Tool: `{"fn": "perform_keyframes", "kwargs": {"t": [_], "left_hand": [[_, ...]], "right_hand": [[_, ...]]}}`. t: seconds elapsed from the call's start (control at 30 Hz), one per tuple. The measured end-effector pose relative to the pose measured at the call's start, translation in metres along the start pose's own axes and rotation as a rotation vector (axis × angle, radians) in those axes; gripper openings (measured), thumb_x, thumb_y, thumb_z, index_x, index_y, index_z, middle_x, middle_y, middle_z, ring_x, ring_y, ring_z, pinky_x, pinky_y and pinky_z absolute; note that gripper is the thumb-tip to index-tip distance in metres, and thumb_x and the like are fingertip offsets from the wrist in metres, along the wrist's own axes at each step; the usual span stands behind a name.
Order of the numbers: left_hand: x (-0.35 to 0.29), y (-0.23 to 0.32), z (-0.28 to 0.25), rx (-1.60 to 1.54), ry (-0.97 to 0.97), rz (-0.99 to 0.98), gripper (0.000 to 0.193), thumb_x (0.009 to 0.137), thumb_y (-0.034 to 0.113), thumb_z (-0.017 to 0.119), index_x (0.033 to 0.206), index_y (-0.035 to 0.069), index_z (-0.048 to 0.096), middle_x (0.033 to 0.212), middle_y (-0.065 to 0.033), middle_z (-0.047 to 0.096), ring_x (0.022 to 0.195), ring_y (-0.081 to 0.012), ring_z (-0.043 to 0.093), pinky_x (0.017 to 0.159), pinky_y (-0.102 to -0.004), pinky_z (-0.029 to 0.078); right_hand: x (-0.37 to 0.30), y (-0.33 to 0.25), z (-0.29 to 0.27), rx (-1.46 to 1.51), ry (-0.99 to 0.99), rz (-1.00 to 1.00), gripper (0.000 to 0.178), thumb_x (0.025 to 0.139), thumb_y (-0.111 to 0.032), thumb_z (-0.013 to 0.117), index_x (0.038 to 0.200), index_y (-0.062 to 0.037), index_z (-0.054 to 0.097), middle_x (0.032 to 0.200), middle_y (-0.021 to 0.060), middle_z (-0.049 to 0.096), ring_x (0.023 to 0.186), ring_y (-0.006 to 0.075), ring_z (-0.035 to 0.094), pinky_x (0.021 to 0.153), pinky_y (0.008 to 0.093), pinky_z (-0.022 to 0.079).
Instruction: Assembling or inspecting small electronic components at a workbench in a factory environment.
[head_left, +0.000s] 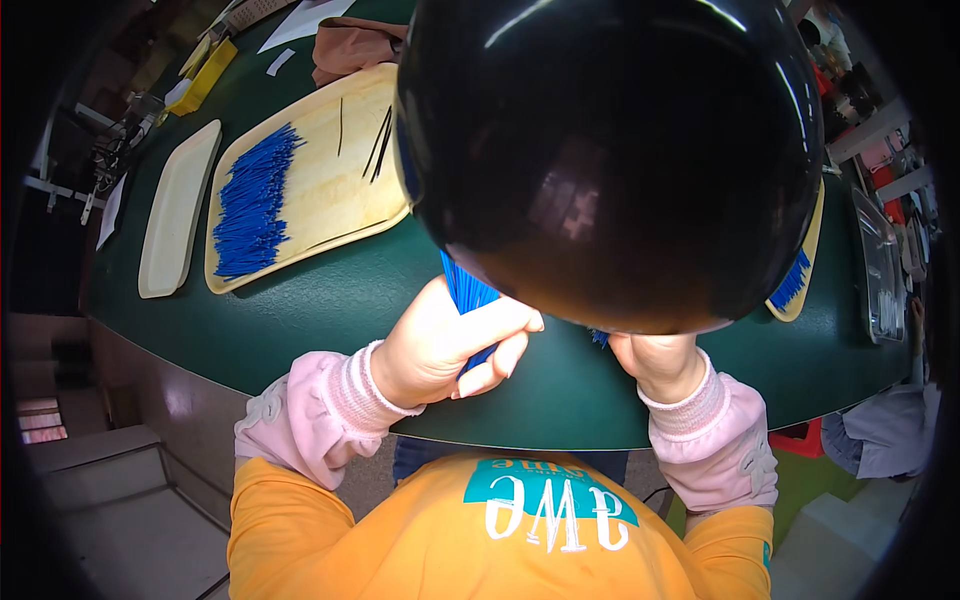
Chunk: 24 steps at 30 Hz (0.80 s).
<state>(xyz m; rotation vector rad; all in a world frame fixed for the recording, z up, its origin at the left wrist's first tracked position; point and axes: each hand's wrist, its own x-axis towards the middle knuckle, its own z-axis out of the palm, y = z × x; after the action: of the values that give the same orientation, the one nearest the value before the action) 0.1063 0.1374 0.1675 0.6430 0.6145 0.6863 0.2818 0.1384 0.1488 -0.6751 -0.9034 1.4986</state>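
Note:
My left hand [425, 345] is closed around a bundle of thin blue wires [466, 287], just above the near edge of the green table [330, 320]. The bundle's upper part sticks out over the fingers and runs up behind a large glossy black dome [610, 170]. The dome hangs over the middle of the table and covers most of what lies beyond my hands. Under its lower edge, my right hand [660, 360] shows only in part, its fingertips hidden. A few dark blue wire ends [600, 338] peek out beside that hand.
At the left, a cream tray [335, 185] holds many blue wires and several black ones. Beside it stands a narrow pale tray [175, 225]. Farther back are a yellow bin [205, 78] and brown cloth [350, 48]. Right of the dome lie another wire tray [788, 308] and a clear tray [880, 270].

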Motion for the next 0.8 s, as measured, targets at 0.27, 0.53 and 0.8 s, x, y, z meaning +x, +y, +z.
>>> {"fn": "perform_keyframes", "kwargs": {"t": [0.27,0.53,0.8], "left_hand": [[0.001,0.000,-0.001,-0.120,-0.169,-0.109,0.012,0.082,0.011,0.047,0.083,0.000,0.051,0.053,-0.0059,0.050,0.032,-0.0068,0.039,0.031,-0.0159,0.028],[0.003,0.001,0.006,0.205,0.074,0.085,0.011,0.081,0.010,0.048,0.080,0.000,0.051,0.057,-0.0059,0.052,0.033,-0.0060,0.039,0.032,-0.0162,0.029],[0.001,0.001,0.007,0.252,0.065,0.092,0.014,0.082,0.012,0.047,0.080,-0.001,0.050,0.056,-0.0066,0.052,0.032,-0.0083,0.044,0.028,-0.0170,0.031]], "right_hand": [[0.002,-0.013,0.015,-0.171,-0.214,0.006,0.015,0.070,-0.002,0.062,0.083,0.0016,0.055,0.080,0.0064,0.058,0.068,0.0090,0.054,0.061,0.0199,0.044],[-0.003,-0.012,0.001,-0.550,-0.069,-0.264,0.004,0.074,0.004,0.047,0.077,0.0014,0.048,0.063,0.0032,0.052,0.058,0.0075,0.050,0.053,0.0208,0.042],[0.005,-0.014,0.010,-0.627,-0.059,-0.481,0.011,0.075,0.002,0.043,0.085,0.0035,0.048,0.064,0.0037,0.052,0.054,0.0069,0.048,0.048,0.0186,0.038]]}}
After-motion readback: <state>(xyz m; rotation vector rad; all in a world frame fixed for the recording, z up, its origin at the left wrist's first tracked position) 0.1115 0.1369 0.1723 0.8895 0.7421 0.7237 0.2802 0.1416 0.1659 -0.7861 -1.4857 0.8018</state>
